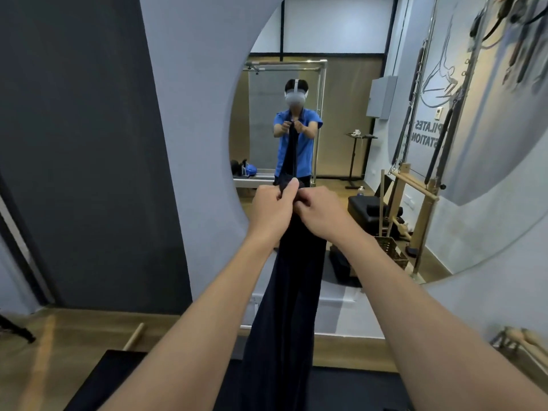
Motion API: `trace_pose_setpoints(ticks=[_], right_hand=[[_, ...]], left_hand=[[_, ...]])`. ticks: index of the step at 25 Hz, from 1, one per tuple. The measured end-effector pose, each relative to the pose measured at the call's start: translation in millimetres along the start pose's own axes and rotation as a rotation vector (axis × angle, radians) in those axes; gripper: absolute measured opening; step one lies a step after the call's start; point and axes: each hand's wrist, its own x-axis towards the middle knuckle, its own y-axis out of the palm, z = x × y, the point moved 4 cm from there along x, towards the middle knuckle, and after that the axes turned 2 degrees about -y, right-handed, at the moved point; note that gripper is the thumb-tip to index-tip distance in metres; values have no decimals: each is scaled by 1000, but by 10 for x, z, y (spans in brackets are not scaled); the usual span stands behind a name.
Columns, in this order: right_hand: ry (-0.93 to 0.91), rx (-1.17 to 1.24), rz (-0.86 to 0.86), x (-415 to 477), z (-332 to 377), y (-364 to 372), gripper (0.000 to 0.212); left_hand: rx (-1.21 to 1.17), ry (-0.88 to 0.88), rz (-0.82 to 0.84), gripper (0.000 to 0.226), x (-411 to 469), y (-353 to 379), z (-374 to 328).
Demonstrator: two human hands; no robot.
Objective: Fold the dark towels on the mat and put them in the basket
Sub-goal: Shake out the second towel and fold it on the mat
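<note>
Wood floor (74,330), 1 mirror (341,93) far, 1 mat (355,387) near; 1 dark towel (284,307), L grip (272,209) & R grip (320,213) pinch its top.

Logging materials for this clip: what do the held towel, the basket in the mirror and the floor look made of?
Towel: dark navy cloth, matte and soft; it hangs in long limp folds. Basket: brown open lattice, perhaps wicker or moulded plastic; too small to tell. Floor: wood-grain planks with a slight sheen, timber or laminate.
</note>
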Motion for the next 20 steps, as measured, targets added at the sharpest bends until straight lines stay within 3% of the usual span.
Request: trace_pose_setpoints(ticks=[3, 6, 8, 11, 13, 16, 20], right_hand=[[27, 267, -12, 22, -68, -128, 23], [128, 395, 18, 58, -249, -210, 27], [199, 354, 61, 84, -448, -251, 30], [277, 235, 71, 23, -728, -384, 28], [334, 201, -27, -26, -880, -548, 27], [537, 407, -290, -120, -1102, -836, 29], [764, 843, -464, -251, -1332, -859, 28]], left_hand=[[-242, -86, 142, 43, 19, 93, 329], [-265, -280, 256, 59, -79, 284, 774], [-170, -348, 262, 39, -126, 317, 993], [143, -312, 306, 4, -141, 232, 1193], [345, -306, 332, 23, -139, 146, 1346], [557, -313, 272, 31, -114, -59, 1537], [627, -183, -2, 29, 82, -293, 1388]])
